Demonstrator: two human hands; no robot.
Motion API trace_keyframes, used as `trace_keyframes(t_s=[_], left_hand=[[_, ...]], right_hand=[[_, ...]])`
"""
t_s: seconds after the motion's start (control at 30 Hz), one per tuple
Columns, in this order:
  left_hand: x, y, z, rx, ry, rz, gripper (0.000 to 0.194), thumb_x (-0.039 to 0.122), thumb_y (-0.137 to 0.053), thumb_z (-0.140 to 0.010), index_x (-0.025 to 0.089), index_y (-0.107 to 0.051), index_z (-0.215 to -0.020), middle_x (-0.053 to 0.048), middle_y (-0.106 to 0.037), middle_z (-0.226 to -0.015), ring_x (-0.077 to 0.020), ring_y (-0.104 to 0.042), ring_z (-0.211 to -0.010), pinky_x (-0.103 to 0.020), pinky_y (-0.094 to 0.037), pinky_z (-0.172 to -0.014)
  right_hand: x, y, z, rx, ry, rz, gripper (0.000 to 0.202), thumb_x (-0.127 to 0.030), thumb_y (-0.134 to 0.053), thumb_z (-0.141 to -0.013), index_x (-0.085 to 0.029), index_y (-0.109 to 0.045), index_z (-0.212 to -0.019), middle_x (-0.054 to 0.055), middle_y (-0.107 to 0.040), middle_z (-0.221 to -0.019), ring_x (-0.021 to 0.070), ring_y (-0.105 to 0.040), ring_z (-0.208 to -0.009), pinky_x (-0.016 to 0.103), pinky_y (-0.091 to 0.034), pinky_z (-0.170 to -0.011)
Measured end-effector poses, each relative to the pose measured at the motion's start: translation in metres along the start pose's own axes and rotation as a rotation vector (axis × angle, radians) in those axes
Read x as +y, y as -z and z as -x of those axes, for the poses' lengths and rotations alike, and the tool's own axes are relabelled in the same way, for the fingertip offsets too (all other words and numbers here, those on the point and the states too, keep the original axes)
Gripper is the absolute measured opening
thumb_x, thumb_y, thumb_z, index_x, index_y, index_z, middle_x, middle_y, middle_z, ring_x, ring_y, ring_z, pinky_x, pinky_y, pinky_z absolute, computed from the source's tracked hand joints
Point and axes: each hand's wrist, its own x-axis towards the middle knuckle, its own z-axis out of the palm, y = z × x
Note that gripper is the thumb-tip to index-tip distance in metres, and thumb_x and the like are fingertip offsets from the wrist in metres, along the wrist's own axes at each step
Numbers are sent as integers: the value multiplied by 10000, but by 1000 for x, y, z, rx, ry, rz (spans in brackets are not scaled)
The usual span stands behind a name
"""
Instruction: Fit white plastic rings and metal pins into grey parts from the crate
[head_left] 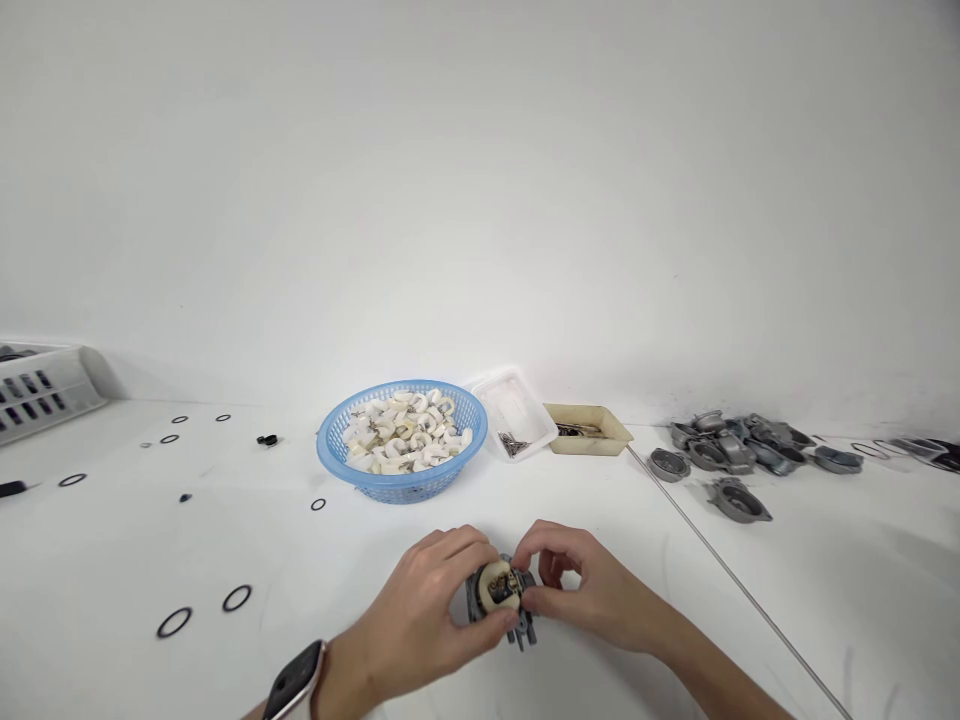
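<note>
A grey metal carburetor body rests low in the middle of the view, with a cream U-shaped float seated in its round opening. My left hand is wrapped around its left side, fingers over the top and thumb along the near edge. From the right, my right hand reaches in, thumb and forefinger bent against the right side of the float, by small brass parts. Whatever lies between those fingertips is too small to make out.
A blue basket heaped with white floats stands behind my hands. Beside it are a white tray of small pins and a cream tray. Metal bowl covers pile at right, near a thin rod. Black rings lie left.
</note>
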Motion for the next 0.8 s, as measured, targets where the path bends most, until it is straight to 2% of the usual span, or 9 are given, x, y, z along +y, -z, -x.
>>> trace_keyframes(t_s=[0.13,0.23,0.33,0.43,0.53,0.67,0.8], left_hand=[[0,0,-1,-2,1,8,171,238,-723,-877,254,-630,-1020,16,-653,-952,-189,-613,-850,-325,-445,-782],[0,1,-1,-15,14,3,188,255,-728,-871,258,-637,-1036,13,-659,-970,-198,-618,-853,-333,-451,-783],[0,5,-1,-10,19,14,203,339,-690,-909,262,-637,-1090,-7,-667,-1010,-225,-625,-894,-354,-463,-812],[-1,10,1,26,2,71,241,431,-502,-1030,259,-622,-1148,-34,-669,-1065,-240,-630,-961,-365,-478,-858],[-4,13,1,54,-2,112,304,437,-380,-1083,255,-616,-1145,-42,-673,-1079,-234,-636,-987,-346,-491,-879],[-11,12,1,63,3,111,291,431,-397,-1085,255,-620,-1150,-45,-685,-1083,-228,-655,-992,-303,-521,-864],[-21,9,1,121,-59,59,279,419,-425,-1070,258,-632,-1166,-47,-707,-1101,-225,-686,-981,-262,-557,-834]], right_hand=[[1,2,2,-32,3,-2,202,-210,-760,-804,-264,-720,-994,-15,-630,-994,140,-536,-750,310,-460,-748],[1,2,4,-58,5,31,387,-195,-796,-756,-302,-691,-1113,-18,-589,-1045,154,-544,-799,317,-480,-767],[1,-1,6,-65,78,95,659,-176,-878,-666,-356,-633,-1250,-11,-573,-1175,207,-560,-1000,350,-481,-899],[5,-7,4,-67,176,101,831,-157,-911,-637,-377,-560,-1358,-3,-569,-1292,237,-549,-1153,372,-443,-1024],[10,-13,0,-32,242,119,868,-180,-922,-632,-360,-543,-1391,7,-592,-1248,233,-579,-1116,362,-467,-996],[12,-17,-4,10,322,155,869,-319,-943,-593,-306,-574,-1380,33,-627,-1196,255,-621,-1087,367,-493,-960],[13,-17,-8,57,338,213,839,-454,-943,-572,-285,-631,-1332,39,-688,-1117,260,-657,-1013,363,-508,-917]])
